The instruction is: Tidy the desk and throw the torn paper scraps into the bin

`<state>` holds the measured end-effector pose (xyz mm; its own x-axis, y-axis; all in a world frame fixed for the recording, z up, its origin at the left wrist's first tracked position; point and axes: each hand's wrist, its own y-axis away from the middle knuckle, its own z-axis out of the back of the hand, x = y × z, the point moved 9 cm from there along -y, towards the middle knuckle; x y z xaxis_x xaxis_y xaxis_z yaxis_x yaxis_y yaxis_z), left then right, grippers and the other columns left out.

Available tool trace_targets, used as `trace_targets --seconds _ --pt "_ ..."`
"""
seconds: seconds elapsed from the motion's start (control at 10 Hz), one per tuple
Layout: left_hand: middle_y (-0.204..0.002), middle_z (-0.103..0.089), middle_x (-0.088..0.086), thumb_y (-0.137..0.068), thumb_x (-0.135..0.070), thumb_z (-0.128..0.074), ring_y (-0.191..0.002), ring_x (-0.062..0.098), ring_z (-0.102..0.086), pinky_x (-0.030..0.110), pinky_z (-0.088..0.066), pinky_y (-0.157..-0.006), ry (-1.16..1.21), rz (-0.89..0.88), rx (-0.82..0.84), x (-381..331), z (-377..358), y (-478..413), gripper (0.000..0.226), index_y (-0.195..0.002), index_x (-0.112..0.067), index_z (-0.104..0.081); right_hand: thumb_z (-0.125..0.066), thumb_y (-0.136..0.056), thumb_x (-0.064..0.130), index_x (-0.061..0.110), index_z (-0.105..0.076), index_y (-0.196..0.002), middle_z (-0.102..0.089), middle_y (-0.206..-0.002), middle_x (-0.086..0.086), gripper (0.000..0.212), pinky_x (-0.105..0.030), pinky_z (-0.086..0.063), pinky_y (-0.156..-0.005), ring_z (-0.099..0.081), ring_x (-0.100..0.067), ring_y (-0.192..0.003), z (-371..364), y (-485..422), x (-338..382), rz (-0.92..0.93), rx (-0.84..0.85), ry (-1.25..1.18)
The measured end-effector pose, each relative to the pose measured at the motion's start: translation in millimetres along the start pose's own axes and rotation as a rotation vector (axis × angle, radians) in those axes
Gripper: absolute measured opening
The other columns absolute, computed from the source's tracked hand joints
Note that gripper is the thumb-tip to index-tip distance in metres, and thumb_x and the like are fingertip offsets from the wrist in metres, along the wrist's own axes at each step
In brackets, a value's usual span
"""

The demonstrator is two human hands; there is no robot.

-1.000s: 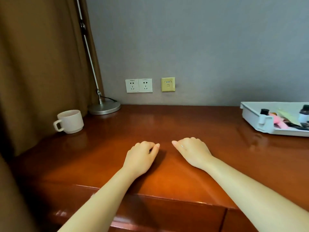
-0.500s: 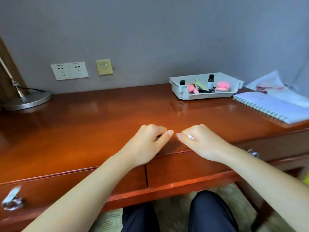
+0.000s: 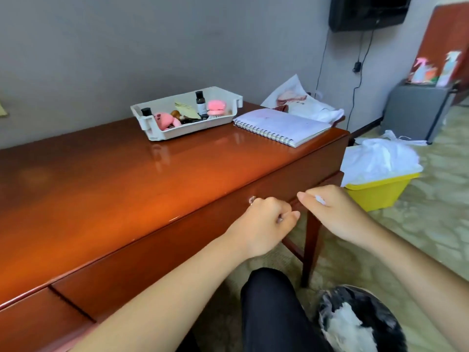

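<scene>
Here, both hands (image 3: 264,222) (image 3: 337,212) loosely curled before desk (image 3: 127,186).

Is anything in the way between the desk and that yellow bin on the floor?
Nothing visible blocks it. The yellow bin stands on the floor just past the right end of the desk, lined with a white bag. Only the desk's leg stands nearby.
</scene>
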<state>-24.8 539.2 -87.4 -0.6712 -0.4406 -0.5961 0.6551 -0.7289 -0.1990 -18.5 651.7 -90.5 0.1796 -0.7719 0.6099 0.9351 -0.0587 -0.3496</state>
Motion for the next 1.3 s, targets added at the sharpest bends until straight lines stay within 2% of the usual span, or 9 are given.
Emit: trace_targets --seconds 0.1,0.2,0.3,0.5,0.8,1.0,1.1,1.2,1.3 --pt "-0.055 -0.036 0.004 -0.098 -0.026 -0.046 -0.053 0.017 -0.033 0.029 -0.031 -0.056 0.088 0.021 0.049 0.2 -42.4 -28.0 0.044 -0.057 -0.009 -0.040 -0.049 -0.095 0.023 0.020 -0.021 -0.055 -0.019 -0.053 0.004 0.049 -0.032 -0.017 -0.053 -0.021 -0.007 -0.050 12.0 15.0 -46.4 -0.091 -0.029 -0.034" --pt "-0.052 -0.029 -0.002 -0.098 -0.024 -0.047 -0.049 0.012 -0.027 0.017 -0.025 -0.050 0.153 0.031 0.064 0.0 -86.1 -52.7 0.049 -0.052 -0.015 -0.030 -0.048 -0.096 0.018 0.017 -0.022 -0.055 -0.018 -0.052 0.005 0.048 -0.030 -0.015 -0.053 -0.021 -0.008 -0.047 16.2 32.8 -98.3 -0.194 -0.019 -0.073" --pt "-0.050 -0.030 -0.001 -0.097 -0.024 -0.048 -0.046 0.010 -0.028 0.019 -0.028 -0.049 0.278 0.117 0.046 14.3 -132.1 -71.0 0.050 -0.051 -0.014 -0.032 -0.047 -0.096 0.025 0.017 -0.024 -0.055 -0.022 -0.051 0.003 0.048 -0.031 -0.020 -0.055 -0.025 -0.012 -0.048 13.0 54.8 -151.4 -0.306 0.003 -0.054" --pt "-0.040 -0.026 -0.006 -0.097 -0.021 -0.049 -0.038 0.017 -0.027 0.026 -0.024 -0.044 0.508 0.463 0.064 62.7 -234.7 -83.5 0.054 -0.047 -0.015 -0.029 -0.047 -0.097 0.019 0.012 -0.029 -0.056 -0.025 -0.055 -0.006 0.046 -0.031 -0.019 -0.057 -0.027 -0.016 -0.053 -2.8 100.8 -227.2 -0.541 -0.015 -0.137" --pt "-0.047 -0.028 0.003 -0.097 -0.022 -0.046 -0.050 0.023 -0.035 0.031 -0.029 -0.059 0.451 0.695 0.264 83.8 -350.2 -81.0 0.052 -0.049 -0.015 -0.028 -0.042 -0.099 0.023 0.013 -0.029 -0.053 -0.025 -0.048 -0.003 0.048 -0.031 -0.019 -0.056 -0.024 -0.018 -0.047 -58.1 160.1 -327.8 -0.857 0.019 -0.205" --pt "-0.055 -0.031 0.002 -0.097 -0.020 -0.043 -0.049 0.014 -0.031 0.030 -0.024 -0.057 0.378 0.802 0.382 108.3 -398.6 -68.2 0.045 -0.056 -0.013 -0.029 -0.043 -0.096 0.016 0.010 -0.030 -0.055 -0.027 -0.049 -0.004 0.043 -0.031 -0.017 -0.053 -0.025 -0.019 -0.048 -106.8 193.6 -376.6 -1.022 0.146 -0.157" --pt "-0.072 -0.048 0.002 -0.098 -0.022 -0.043 -0.064 0.014 -0.045 0.028 -0.030 -0.070 0.353 0.833 0.421 120.3 -409.7 -68.4 0.029 -0.073 -0.009 -0.047 -0.043 -0.096 0.017 0.010 -0.030 -0.056 -0.028 -0.051 -0.005 0.043 -0.032 -0.019 -0.054 -0.027 -0.019 -0.049 -125.0 201.1 -391.7 -1.051 0.186 -0.126" --pt "-0.084 -0.055 0.009 -0.099 -0.026 -0.041 -0.083 0.025 -0.053 0.031 -0.036 -0.076 0.357 0.879 0.504 139.0 -424.3 -59.0 0.031 -0.079 -0.005 -0.053 -0.042 -0.096 0.023 0.009 -0.039 -0.060 -0.037 -0.056 -0.008 0.039 -0.032 -0.024 -0.056 -0.036 -0.022 -0.055 -139.0 201.6 -398.5 -1.061 0.223 -0.095" --pt "-0.133 -0.050 0.016 -0.102 -0.032 -0.029 -0.120 0.030 -0.049 0.035 -0.038 -0.096 0.375 0.980 0.675 142.2 -434.0 -39.9 0.044 -0.131 -0.005 -0.048 -0.041 -0.097 0.026 0.009 -0.045 -0.071 -0.043 -0.066 -0.010 0.032 -0.033 -0.026 -0.058 -0.041 -0.022 -0.061 -151.7 207.2 -397.1 -1.110 0.285 -0.154"
